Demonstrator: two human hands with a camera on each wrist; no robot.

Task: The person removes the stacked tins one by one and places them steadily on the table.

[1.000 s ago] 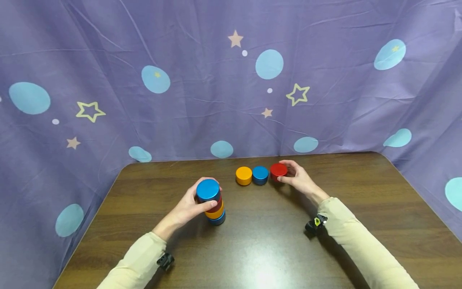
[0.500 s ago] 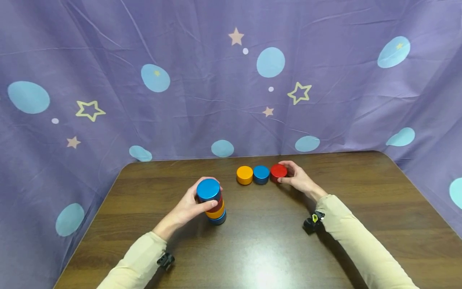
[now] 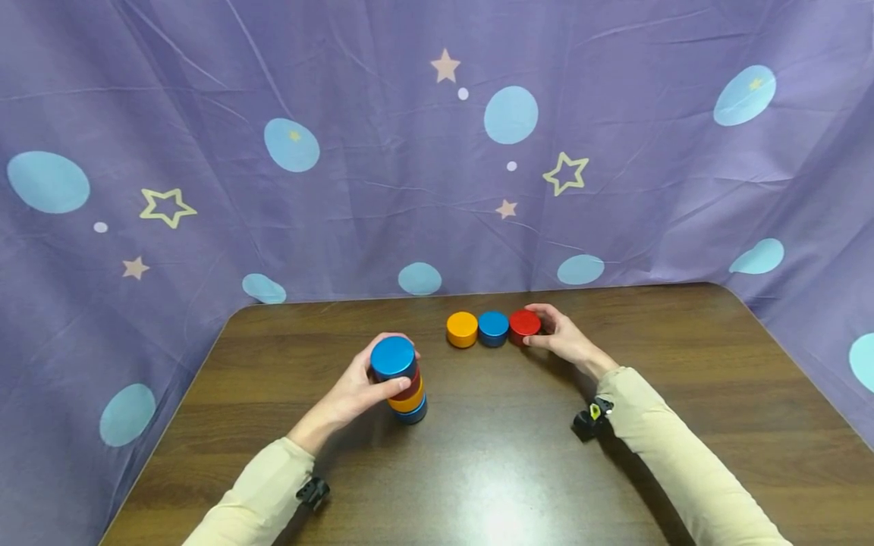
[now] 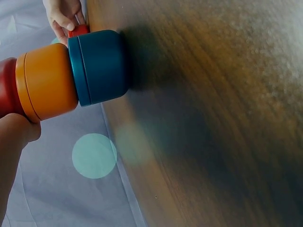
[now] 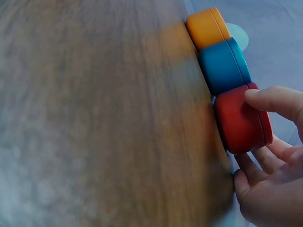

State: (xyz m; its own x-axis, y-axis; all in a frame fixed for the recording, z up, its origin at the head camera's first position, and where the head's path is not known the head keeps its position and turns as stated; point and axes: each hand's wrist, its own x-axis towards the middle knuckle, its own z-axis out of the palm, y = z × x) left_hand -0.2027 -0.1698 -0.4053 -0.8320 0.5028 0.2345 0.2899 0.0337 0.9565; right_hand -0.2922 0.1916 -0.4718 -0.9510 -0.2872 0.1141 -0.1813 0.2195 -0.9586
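In the head view, my left hand (image 3: 362,387) grips the upper part of an upright column of round lidded tins. A blue tin (image 3: 393,358) tops it. Under that come a red tin (image 4: 7,90), an orange tin (image 4: 49,82) and a blue tin (image 4: 102,66) at the base, against the table. Toward the back, my right hand (image 3: 563,341) pinches another red tin (image 3: 524,324) between thumb and fingers. This one sits at the right end of a short row, beside a blue tin (image 3: 493,327) and an orange tin (image 3: 462,330).
The brown wooden table (image 3: 478,440) ends at the back against a purple curtain (image 3: 369,189) with stars and dots. Black wrist cameras are strapped by both cream sleeves (image 3: 669,440).
The red tin in my right hand has shifted slightly left and down, closing the small gap to the blue tin. My left hand stays in place on the column.
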